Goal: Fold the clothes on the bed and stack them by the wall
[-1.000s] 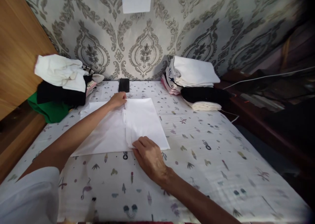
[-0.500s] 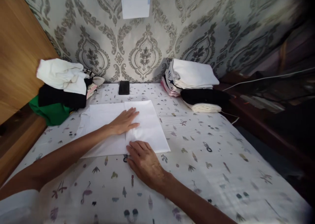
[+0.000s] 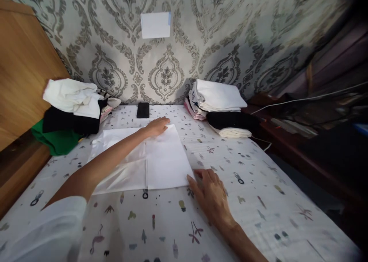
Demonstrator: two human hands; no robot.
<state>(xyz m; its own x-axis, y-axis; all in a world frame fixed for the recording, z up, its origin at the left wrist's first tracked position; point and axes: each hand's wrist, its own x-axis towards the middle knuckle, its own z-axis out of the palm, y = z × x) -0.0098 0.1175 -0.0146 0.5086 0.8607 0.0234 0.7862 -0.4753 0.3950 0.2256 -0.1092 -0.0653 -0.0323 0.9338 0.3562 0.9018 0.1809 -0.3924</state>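
Note:
A thin white garment (image 3: pixel 168 160) lies partly folded on the patterned bed sheet, its doubled panel on the right. At the garment's far edge, near its right corner, is my left hand (image 3: pixel 157 126), with fingers bent together over the cloth; its forearm crosses the left part. My right hand (image 3: pixel 211 195) is at the near right corner. Its thumb reaches onto the garment's edge and stands apart from the curved fingers, which hide that corner.
At the left is a heap of clothes (image 3: pixel 71 97) beside a wooden panel (image 3: pixel 28 70). Folded clothes (image 3: pixel 218 95) are stacked at the back right. A black phone-like object (image 3: pixel 143 110) lies near the wall. A cable (image 3: pixel 310 98) runs along the right side.
My left hand has slid from the middle of the garment to its far edge. My right hand has moved right, from the near edge to the corner. The camera has tilted up a little.

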